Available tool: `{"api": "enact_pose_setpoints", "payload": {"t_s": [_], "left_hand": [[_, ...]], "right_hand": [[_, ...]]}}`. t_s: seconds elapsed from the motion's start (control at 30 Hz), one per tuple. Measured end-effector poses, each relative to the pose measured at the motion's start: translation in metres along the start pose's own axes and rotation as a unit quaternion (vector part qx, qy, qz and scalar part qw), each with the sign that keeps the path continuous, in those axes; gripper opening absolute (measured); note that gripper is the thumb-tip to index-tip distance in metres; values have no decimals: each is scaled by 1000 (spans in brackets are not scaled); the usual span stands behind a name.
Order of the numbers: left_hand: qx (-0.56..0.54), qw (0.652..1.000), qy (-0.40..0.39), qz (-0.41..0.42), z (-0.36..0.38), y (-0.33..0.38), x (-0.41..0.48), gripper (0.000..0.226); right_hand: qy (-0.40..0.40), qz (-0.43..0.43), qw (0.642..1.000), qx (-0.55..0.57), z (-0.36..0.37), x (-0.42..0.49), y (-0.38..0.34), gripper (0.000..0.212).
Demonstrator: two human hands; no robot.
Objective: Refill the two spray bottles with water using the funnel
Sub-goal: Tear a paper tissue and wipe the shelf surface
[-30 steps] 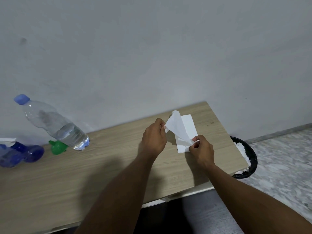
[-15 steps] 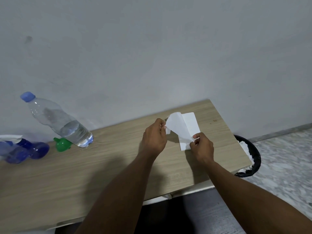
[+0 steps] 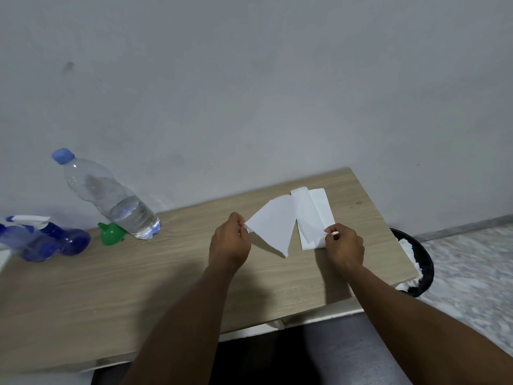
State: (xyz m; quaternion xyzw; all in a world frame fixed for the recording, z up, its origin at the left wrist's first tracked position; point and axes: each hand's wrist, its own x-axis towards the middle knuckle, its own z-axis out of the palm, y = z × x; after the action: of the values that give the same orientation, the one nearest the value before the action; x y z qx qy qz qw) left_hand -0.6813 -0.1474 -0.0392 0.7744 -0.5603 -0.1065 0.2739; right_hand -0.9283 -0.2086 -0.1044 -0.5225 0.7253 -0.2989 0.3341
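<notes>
Two blue spray bottles (image 3: 45, 241) with a white trigger head stand at the table's far left edge. A small green funnel (image 3: 111, 233) lies beside a clear water bottle (image 3: 111, 200) with a blue cap, partly filled. My left hand (image 3: 229, 241) pinches one white tissue sheet (image 3: 273, 223) lifted off a folded tissue stack (image 3: 313, 215). My right hand (image 3: 344, 247) pinches the stack's near corner against the table. Both hands are far right of the bottles and funnel.
The wooden table (image 3: 138, 287) stands against a grey wall. A black bin (image 3: 416, 262) holding white crumpled tissue sits on the floor past the table's right end. The table's front edge runs just above my lap.
My left hand has pulled one tissue sheet leftward, away from the stack, so it now hangs spread out. My right hand stays on the stack. The view shifted left slightly.
</notes>
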Motion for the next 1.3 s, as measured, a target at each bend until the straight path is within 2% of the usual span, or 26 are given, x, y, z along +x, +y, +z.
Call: {"api": "enact_pose_setpoints", "payload": {"t_s": [0.3,0.43,0.67,0.77,0.9,1.0,1.13,1.2,1.3], "left_hand": [[-5,1000,-20,-3,4,-4,-10,13],[-3,1000,-27,6,4,-1,-15,14],[2,999,-33,1,-2,-7,-23,15],[-4,999,-32,-9,-12,-14,-27,12],[-17,999,-20,-19,-34,-24,-35,7],[-44,998,-15,-42,-56,-31,-40,7],[-87,992,6,-88,-86,-50,-46,5],[-119,987,21,-102,-104,-60,-48,7],[-188,972,22,-136,-138,-82,-54,8]], "right_hand": [[-29,22,999,35,0,-2,-3,31],[-6,30,1000,6,5,4,-1,14],[-6,36,999,-20,5,3,-2,4],[-3,21,999,-49,5,0,-3,18],[36,12,986,-163,4,-12,-14,40],[52,23,981,-186,5,-25,-33,47],[5,-34,994,-104,23,-49,-69,40],[-55,-70,995,-49,38,-66,-90,36],[-161,-78,984,24,67,-106,-124,34]]}}
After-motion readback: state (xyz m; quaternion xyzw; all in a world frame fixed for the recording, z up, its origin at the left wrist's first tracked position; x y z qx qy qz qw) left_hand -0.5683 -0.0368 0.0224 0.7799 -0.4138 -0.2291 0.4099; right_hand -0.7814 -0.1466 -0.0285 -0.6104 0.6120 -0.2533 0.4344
